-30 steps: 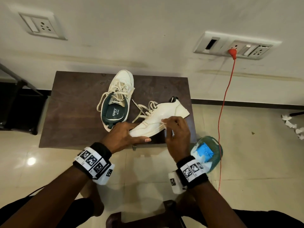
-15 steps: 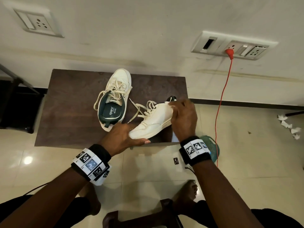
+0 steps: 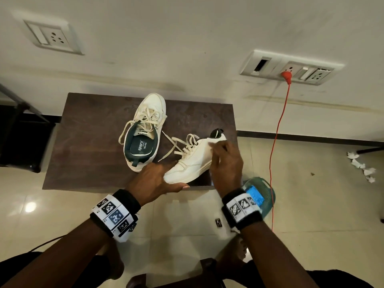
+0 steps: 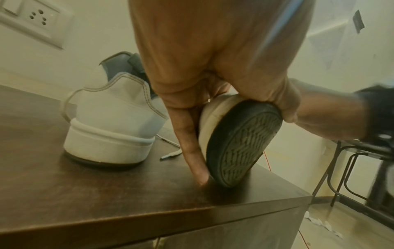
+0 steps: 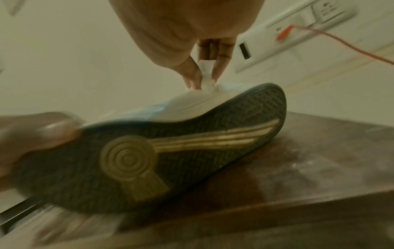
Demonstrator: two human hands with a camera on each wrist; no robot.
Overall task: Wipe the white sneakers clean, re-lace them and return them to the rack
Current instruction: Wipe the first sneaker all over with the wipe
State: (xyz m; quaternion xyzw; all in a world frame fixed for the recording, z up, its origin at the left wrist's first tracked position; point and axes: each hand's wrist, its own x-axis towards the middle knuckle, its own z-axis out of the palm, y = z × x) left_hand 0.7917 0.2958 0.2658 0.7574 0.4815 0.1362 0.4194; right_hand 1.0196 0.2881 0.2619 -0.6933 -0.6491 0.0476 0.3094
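While two white sneakers are sitting on the dark brown table (image 3: 87, 142), only one is being handled. The upright sneaker (image 3: 145, 129) is standing on its sole toward the back of the table, toe pointing at the wall, its laces lying loose. The tilted sneaker (image 3: 191, 161) is resting on its side edge near the table's front right corner, its dark sole (image 5: 170, 151) facing the person.

The left hand (image 3: 153, 181) is gripping the toe of the tilted sneaker, the thumb lying along the sole side and the fingers (image 4: 192, 138) reaching down the upper side to the tabletop. The right hand (image 3: 226, 165) is pinching one small white wipe (image 5: 206, 82) between thumb and fingertips and pressing it against the sneaker's white upper near the heel.

On the floor, just right of the table, one green basket (image 3: 266, 190) is holding a blue object. One red cable (image 3: 276, 142) is hanging from the wall socket panel (image 3: 291, 67); a second socket (image 3: 52, 36) is showing at upper left. Several crumpled white scraps (image 3: 361, 165) are lying on the floor at far right.
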